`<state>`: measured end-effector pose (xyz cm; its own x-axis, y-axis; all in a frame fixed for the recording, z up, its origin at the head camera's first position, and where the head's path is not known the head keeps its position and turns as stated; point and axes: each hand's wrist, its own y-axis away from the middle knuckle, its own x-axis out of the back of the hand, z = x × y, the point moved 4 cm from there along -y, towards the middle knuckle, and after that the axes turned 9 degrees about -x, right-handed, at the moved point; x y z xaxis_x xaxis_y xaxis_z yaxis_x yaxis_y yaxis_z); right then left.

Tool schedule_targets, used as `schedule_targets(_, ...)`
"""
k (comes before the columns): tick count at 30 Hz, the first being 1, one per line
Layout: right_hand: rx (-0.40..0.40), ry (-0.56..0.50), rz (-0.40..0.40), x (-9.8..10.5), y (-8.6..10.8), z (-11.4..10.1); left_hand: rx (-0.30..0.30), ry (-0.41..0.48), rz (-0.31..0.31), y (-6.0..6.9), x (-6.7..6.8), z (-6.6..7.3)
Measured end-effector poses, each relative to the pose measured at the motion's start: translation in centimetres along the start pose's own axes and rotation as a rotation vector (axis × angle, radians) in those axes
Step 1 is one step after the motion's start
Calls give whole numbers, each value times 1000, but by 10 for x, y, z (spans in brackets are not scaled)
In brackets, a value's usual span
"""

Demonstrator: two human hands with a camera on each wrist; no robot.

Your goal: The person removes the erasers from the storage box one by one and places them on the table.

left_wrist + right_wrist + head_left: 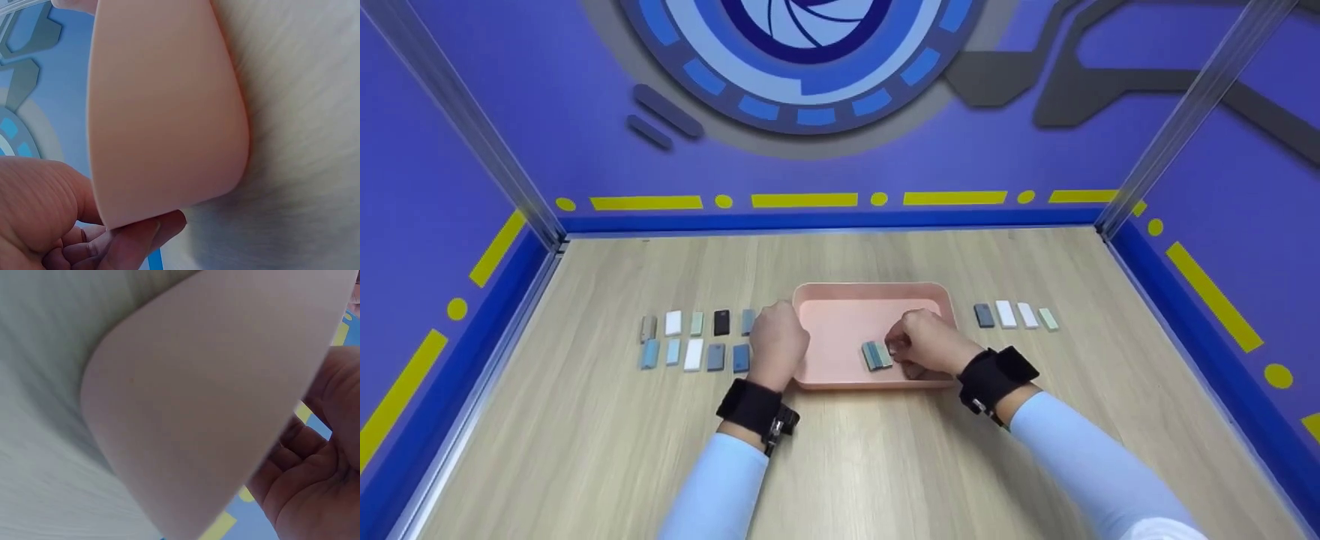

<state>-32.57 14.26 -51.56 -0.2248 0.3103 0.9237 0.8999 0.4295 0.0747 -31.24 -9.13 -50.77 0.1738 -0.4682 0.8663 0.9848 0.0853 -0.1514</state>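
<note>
Nearest to us, two light blue sleeves (pixel 716 487) reach in over the pale wood-grain tabletop (pixel 855 465), with black bands (pixel 750 405) strapped round both wrists. Just beyond, the left hand (pixel 778 341) pinches the left side of a shallow pink tray (pixel 832 322); in the left wrist view we see thumb and fingers on either side of its wall. The right hand (pixel 934 343) is over the tray's right part, its fingers bent down beside a small cluster of blocks (pixel 876 355). We cannot tell whether those fingertips pinch a block, since the tray wall hides them in the right wrist view. The cluster, blue-green and pale green, lies on the tray floor, right of its middle, the pieces side by side.

Left of the tray, we find a nearer row of blocks (pixel 693 355) on the tabletop: two light blue, one white, one grey-blue, one darker blue. Behind it stretches a farther row (pixel 697 324): tan-grey, white, pale green, black and blue-grey, the last just beside the left hand. On the tray's right, four more blocks (pixel 1006 315) stand apart: dark grey, two white, pale green.

Farthest off, we face a purple-blue wall (pixel 810 176) with yellow bars (pixel 804 200) low down and a round emblem (pixel 810 45) above.
</note>
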Motion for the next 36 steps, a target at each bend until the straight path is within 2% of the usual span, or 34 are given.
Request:
schedule_targets(5,22,-42,45,2,2,4,-3,4,-2,1,-3,-1)
schedule_targets(12,67,-89,185,16,7,12,-11,8,13,1,-3,0)
schedule_targets(21,-9,-257,366,51,15,33,-3,-10,-3,-2,-2,2)
schedule_targets(29,-29,-390,638,91,26,60,0,-19,-3,-2,-2,1)
schedule_targets(32,-81,-442,727,105,31,77,3,-16,-6,-2,-2,1)
schedule_targets(36,-173,-526,788,115,39,103,0,-5,-3,-1,-1,-1)
